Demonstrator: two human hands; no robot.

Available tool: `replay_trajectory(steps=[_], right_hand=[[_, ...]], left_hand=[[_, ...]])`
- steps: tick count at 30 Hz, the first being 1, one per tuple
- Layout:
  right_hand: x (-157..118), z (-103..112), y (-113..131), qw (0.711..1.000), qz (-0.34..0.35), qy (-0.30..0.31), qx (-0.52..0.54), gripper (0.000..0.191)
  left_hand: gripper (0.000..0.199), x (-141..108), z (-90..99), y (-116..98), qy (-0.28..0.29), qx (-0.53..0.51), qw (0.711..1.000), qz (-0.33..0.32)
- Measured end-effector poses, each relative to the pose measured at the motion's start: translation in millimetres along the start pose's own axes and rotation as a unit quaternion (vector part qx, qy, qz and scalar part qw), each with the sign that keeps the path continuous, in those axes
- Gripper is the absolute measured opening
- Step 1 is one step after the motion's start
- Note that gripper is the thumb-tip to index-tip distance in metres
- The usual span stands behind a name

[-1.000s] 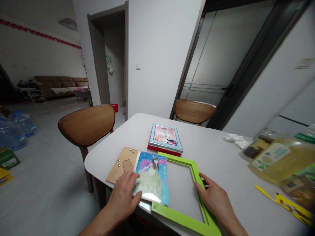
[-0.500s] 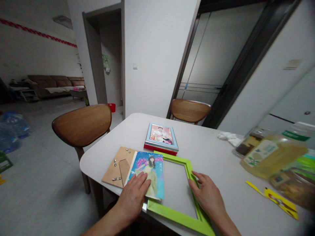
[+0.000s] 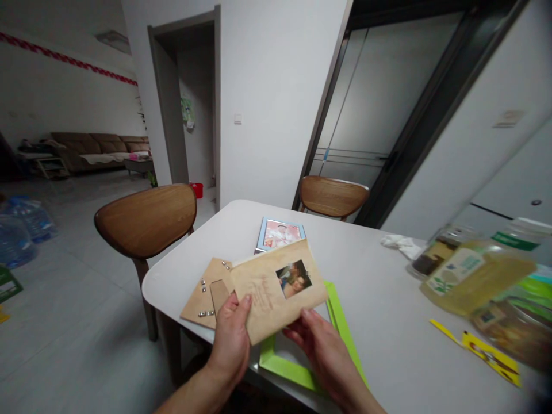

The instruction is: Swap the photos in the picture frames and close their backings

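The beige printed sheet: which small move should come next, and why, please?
I would probably turn the beige printed sheet to line up with the green picture frame. Its edges look askew to the frame, which it partly covers in this view; the left hand pinches it and the right hand is at its lower edge.

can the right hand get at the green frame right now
Probably yes, once the right hand leaves the card: it hangs over the green frame, whose right side the card doesn't cover.
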State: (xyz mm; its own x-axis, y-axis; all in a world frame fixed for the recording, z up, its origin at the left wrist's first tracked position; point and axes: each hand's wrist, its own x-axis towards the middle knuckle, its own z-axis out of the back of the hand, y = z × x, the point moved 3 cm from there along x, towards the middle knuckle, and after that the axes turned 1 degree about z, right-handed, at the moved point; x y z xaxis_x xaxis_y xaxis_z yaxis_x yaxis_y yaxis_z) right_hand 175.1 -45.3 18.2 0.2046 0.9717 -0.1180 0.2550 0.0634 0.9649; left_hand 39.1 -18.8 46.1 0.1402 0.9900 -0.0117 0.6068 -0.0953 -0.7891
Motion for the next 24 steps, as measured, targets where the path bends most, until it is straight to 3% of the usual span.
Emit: replay_trajectory(steps=[2,4,8,10,13,15,18,21,24], right_hand=[[2.0,8.8,1.7,0.996,0.042,-0.068,0.048,0.038],[2.9,24.8,8.0,0.991,0.064,-0.116,0.024,0.039],[5.4,62.2,19.5,0.985,0.022,-0.11,-0.134,0.042],[7.6,76.0,20.9,0.98,-0.011,-0.102,-0.172,0.043],[12.9,81.7,18.8,0.984,-0.043,-0.088,-0.147,0.045],[17.6,77.4,16.0,0.987,-0.05,-0.073,-0.133,0.046],[25.9,69.4,11.8,0.982,-0.038,-0.056,-0.178,0.046],[33.9,66.9,11.5,0.953,0.005,-0.059,-0.297,0.044],[36.8,67.7,17.0,0.868,0.05,-0.087,-0.487,0.038]], left_hand=[[0.036,-6.4,-5.9,17.0,0.044,-0.003,0.998,0.041],[0.038,-9.2,-5.3,27.9,0.083,0.041,0.994,0.049],[0.05,-7.1,8.9,31.7,0.1,0.246,0.964,-0.002],[0.051,-8.3,13.9,30.7,0.119,0.369,0.921,-0.024],[0.051,-15.5,15.2,33.1,0.19,0.514,0.835,-0.044],[0.054,-20.7,14.5,35.3,0.233,0.568,0.786,-0.066],[0.054,-24.5,12.8,35.2,0.275,0.609,0.738,-0.091],[0.05,-24.1,10.3,30.3,0.303,0.632,0.708,-0.085],[0.049,-23.3,7.7,26.2,0.322,0.645,0.689,-0.074]])
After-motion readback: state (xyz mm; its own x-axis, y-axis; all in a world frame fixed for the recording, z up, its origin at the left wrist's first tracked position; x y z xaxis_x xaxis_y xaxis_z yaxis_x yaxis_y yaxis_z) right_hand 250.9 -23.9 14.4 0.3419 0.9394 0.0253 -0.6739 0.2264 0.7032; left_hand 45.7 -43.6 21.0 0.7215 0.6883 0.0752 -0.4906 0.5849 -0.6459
